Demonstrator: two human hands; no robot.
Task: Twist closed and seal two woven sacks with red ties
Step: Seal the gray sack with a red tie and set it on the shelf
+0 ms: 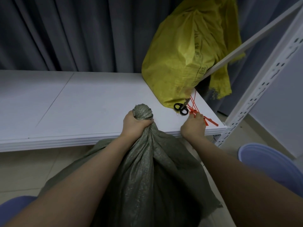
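The left hand is wrapped tight round the twisted neck of the grey-green woven sack, fingers curled fully about the cloth. Just above those fingers the gathered mouth bunches into 1 knob. Below the fingers the sack widens and falls toward the person, so its long axis runs from the floor up and away to the front edge of the white shelf, neck end pointing at the shelf.

The right hand reaches over that edge, its fingertips resting on the tag ends of the red ties. Whether they pinch a tie or only touch cannot be told. From the fingertips the ties stretch straight away from the person, their far ends slipping under the yellow woven sack; 1 red tag lies just right of the fingers, pointing right. Just left of the fingertips lie black-handled scissors, blades tucked under the yellow sack, which stands beyond the fingers, leaning on a slanted white rail.

Behind hangs a grey curtain. Right of the right hand stands a perforated white upright.
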